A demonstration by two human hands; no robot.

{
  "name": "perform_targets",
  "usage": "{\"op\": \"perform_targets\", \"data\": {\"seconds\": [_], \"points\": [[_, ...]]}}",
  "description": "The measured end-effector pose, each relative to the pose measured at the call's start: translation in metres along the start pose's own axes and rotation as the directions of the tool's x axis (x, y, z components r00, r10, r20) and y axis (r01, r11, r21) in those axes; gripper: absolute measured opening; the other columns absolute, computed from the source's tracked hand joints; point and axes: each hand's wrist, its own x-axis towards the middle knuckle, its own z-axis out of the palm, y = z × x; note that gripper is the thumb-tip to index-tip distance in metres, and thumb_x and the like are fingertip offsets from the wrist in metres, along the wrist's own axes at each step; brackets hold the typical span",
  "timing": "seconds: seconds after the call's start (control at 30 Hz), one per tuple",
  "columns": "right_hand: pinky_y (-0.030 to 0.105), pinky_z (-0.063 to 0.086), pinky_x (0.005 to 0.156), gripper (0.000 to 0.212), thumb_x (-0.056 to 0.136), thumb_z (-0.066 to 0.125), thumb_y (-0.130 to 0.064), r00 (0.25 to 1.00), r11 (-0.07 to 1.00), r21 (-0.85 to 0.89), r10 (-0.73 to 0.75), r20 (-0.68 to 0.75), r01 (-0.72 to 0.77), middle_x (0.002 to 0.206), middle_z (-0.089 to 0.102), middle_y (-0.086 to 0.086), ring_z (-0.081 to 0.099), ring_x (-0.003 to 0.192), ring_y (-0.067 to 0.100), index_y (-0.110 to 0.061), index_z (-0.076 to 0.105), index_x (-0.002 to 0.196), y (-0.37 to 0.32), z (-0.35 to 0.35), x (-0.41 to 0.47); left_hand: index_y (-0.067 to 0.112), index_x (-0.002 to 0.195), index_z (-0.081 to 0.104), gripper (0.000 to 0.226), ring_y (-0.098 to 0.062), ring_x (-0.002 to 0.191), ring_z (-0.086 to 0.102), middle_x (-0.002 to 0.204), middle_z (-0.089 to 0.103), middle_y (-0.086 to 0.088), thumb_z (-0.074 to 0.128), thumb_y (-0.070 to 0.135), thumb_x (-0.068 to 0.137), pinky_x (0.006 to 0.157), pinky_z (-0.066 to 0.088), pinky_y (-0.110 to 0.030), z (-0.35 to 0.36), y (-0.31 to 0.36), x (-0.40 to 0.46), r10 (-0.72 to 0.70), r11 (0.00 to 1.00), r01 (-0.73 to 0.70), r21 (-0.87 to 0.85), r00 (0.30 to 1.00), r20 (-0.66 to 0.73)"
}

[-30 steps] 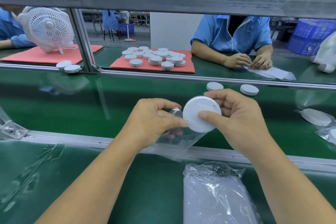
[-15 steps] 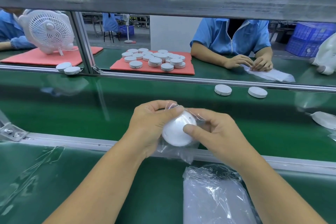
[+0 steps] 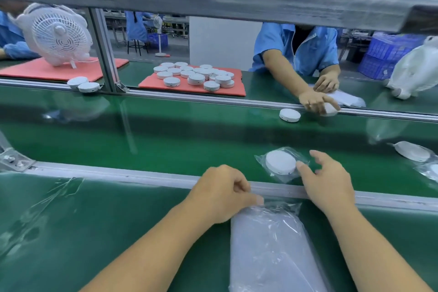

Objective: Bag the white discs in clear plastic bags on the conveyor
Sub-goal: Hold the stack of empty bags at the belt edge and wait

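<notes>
Bagged and lying flat on the green conveyor (image 3: 166,140), a white disc (image 3: 280,163) sits inside its clear plastic bag (image 3: 263,159) just beyond the right hand's fingers (image 3: 305,168), which are spread and relaxed, grasping nothing, with one fingertip at the bag's near edge; whether it touches the plastic cannot be told. The right hand (image 3: 328,184) hovers over the belt beside the metal rail (image 3: 118,174) that divides the conveyor from the nearer green table (image 3: 94,220). To the left of it, the left hand (image 3: 222,193) has its fingers curled, the thumb and forefinger pinching the top edge of a stack of clear bags (image 3: 275,249) that lies on the table below both wrists. Farther out from the fingers, a bare disc (image 3: 289,115) rests on the belt's far side, and beside it a worker in a blue smock (image 3: 296,47) reaches a hand onto another disc at the far rail. More bagged discs (image 3: 413,150) lie on the belt to the right of the right hand. Across the belt, a heap of white discs (image 3: 196,74) crowds a red mat (image 3: 170,87), two further discs (image 3: 83,84) sit by an upright post, and a white desk fan (image 3: 57,34) stands on a second red mat (image 3: 35,70) at far left.
</notes>
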Motion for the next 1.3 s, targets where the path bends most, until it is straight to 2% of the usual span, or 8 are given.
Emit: {"op": "perform_targets", "data": {"seconds": [0.13, 0.23, 0.37, 0.5, 0.6, 0.77, 1.0, 1.3], "points": [[0.027, 0.048, 0.073, 0.023, 0.093, 0.061, -0.046, 0.923, 0.945, 0.103, -0.325, 0.207, 0.309, 0.089, 0.073, -0.014, 0.064, 0.081, 0.006, -0.027, 0.074, 0.096, -0.008, -0.02, -0.061, 0.023, 0.082, 0.074, 0.041, -0.002, 0.055, 0.049, 0.064, 0.063, 0.013, 0.073, 0.064, 0.082, 0.052, 0.038, -0.016, 0.012, 0.008, -0.022, 0.043, 0.999, -0.043, -0.013, 0.999, 0.013], [0.03, 0.041, 0.068, 0.036, 0.091, 0.066, -0.047, 0.814, 0.86, 0.038, -0.495, 0.304, 0.508, 0.066, 0.056, -0.003, 0.048, 0.07, 0.012, -0.017, 0.06, 0.071, -0.006, -0.026, -0.088, 0.022, 0.094, 0.076, 0.038, -0.008, 0.086, 0.064, 0.093, 0.074, 0.009, 0.072, 0.06, 0.086, 0.077, 0.052, -0.028, 0.021, 0.011, -0.04, 0.073, 0.997, -0.073, -0.005, 0.997, -0.008], [0.02, 0.037, 0.057, 0.024, 0.083, 0.078, -0.021, 0.889, 0.924, 0.116, -0.381, 0.252, 0.363, 0.06, 0.059, -0.01, 0.048, 0.059, 0.006, -0.024, 0.063, 0.065, -0.002, -0.026, -0.102, 0.027, 0.107, 0.076, 0.029, -0.007, 0.096, 0.064, 0.106, 0.074, 0.014, 0.075, 0.048, 0.088, 0.083, 0.05, -0.022, 0.027, 0.008, -0.061, 0.074, 0.997, -0.076, -0.031, 0.994, -0.077], [0.02, 0.038, 0.053, 0.025, 0.086, 0.078, -0.023, 0.949, 0.934, 0.225, -0.303, 0.09, 0.277, 0.062, 0.062, -0.009, 0.046, 0.054, 0.006, -0.022, 0.063, 0.065, -0.006, -0.01, -0.114, 0.022, 0.073, 0.069, 0.037, -0.001, 0.06, 0.047, 0.066, 0.059, 0.015, 0.064, 0.051, 0.096, 0.061, 0.039, -0.023, 0.023, 0.0, -0.063, 0.034, 0.985, -0.062, -0.163, 0.985, -0.171], [0.019, 0.039, 0.055, 0.028, 0.089, 0.076, -0.023, 0.947, 0.914, 0.273, -0.32, 0.031, 0.3, 0.063, 0.062, -0.01, 0.048, 0.056, 0.006, -0.023, 0.061, 0.065, -0.014, 0.001, -0.117, 0.006, 0.076, 0.066, 0.057, -0.019, 0.067, 0.055, 0.072, 0.066, -0.006, 0.05, 0.054, 0.102, 0.071, 0.049, -0.04, 0.018, -0.004, -0.061, 0.035, 0.973, -0.091, -0.214, 0.967, -0.252], [0.019, 0.038, 0.055, 0.03, 0.09, 0.074, -0.022, 0.946, 0.885, 0.351, -0.323, -0.008, 0.305, 0.061, 0.059, -0.01, 0.047, 0.057, 0.007, -0.024, 0.058, 0.065, -0.027, 0.021, -0.109, 0.016, 0.075, 0.074, 0.051, -0.012, 0.081, 0.07, 0.081, 0.077, 0.009, 0.052, 0.053, 0.102, 0.083, 0.055, -0.038, 0.016, -0.012, -0.042, 0.022, 0.953, -0.123, -0.278, 0.941, -0.339], [0.019, 0.037, 0.053, 0.033, 0.091, 0.072, -0.028, 0.936, 0.887, 0.313, -0.352, -0.02, 0.34, 0.058, 0.055, -0.011, 0.048, 0.057, 0.008, -0.027, 0.054, 0.064, -0.038, 0.043, -0.09, 0.023, 0.067, 0.074, 0.047, -0.001, 0.052, 0.05, 0.051, 0.058, 0.015, 0.055, 0.048, 0.102, 0.06, 0.043, -0.025, 0.008, -0.016, -0.008, 0.022, 0.942, -0.15, -0.3, 0.919, -0.393], [0.02, 0.034, 0.05, 0.037, 0.091, 0.069, -0.039, 0.928, 0.873, 0.36, -0.369, 0.049, 0.329, 0.055, 0.057, -0.002, 0.042, 0.049, 0.008, -0.02, 0.052, 0.063, -0.042, 0.045, -0.074, 0.028, 0.074, 0.078, 0.044, -0.01, 0.077, 0.074, 0.077, 0.079, 0.01, 0.055, 0.052, 0.101, 0.082, 0.06, -0.043, 0.005, -0.021, 0.016, 0.025, 0.91, -0.185, -0.372, 0.918, -0.396]]}}
